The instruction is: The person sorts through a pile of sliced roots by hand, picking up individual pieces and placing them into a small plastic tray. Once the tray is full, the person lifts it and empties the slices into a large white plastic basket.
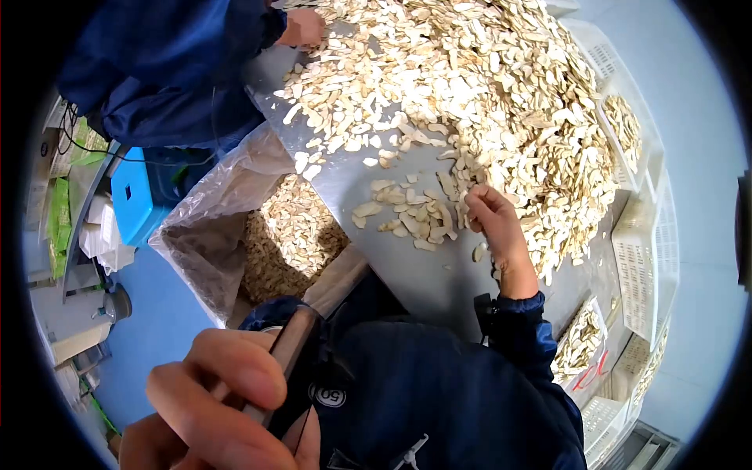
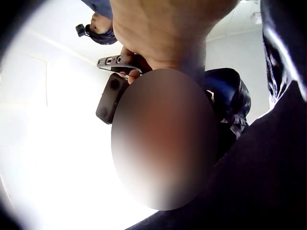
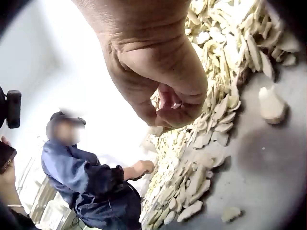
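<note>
My left hand (image 1: 227, 399) is raised close to the head camera and grips a phone (image 1: 291, 345), seen edge-on between thumb and fingers. In the left wrist view the phone's (image 2: 109, 61) corner with its round lenses shows beside a black box-shaped device (image 2: 110, 98). Fingers curled in, my right hand (image 1: 500, 231) is at the near edge of a big heap of pale dried slices (image 1: 540, 133). From the right wrist view, the right hand (image 3: 163, 81) overlaps the heap, its fingertips tucked under and mostly hidden. Beside it lies a small group of slices (image 1: 423, 213).
A plastic-lined bin (image 1: 211, 258) of smaller pieces stands left of the metal table (image 1: 376, 258). Across it, another person's hand (image 1: 304, 30) touches the heap. White perforated baskets (image 1: 636, 258) line the right side. A blue stool (image 1: 133, 196) is on the floor.
</note>
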`<state>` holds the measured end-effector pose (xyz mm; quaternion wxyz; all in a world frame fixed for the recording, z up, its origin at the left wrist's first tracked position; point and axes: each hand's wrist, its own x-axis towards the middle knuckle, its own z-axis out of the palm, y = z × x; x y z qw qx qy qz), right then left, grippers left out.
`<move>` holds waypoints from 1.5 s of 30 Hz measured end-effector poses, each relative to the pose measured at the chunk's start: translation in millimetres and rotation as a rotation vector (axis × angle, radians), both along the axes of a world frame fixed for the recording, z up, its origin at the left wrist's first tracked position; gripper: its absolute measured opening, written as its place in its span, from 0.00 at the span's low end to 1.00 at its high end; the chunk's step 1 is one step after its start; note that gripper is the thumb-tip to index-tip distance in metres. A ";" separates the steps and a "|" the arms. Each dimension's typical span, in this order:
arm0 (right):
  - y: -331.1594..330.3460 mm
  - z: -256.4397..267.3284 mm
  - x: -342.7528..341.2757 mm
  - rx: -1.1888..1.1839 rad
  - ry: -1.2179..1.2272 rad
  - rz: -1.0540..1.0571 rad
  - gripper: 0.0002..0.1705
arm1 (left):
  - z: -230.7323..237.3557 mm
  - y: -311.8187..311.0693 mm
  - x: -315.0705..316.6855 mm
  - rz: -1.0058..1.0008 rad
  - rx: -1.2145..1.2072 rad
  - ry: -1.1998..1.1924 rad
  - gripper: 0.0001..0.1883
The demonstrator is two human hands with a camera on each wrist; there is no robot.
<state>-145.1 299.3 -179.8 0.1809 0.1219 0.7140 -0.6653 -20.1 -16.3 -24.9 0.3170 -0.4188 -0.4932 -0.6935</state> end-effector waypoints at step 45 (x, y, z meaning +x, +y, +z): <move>-72.6 -28.5 40.8 0.863 0.619 0.390 0.11 | -2.9 6.4 9.4 0.302 0.105 -0.078 0.44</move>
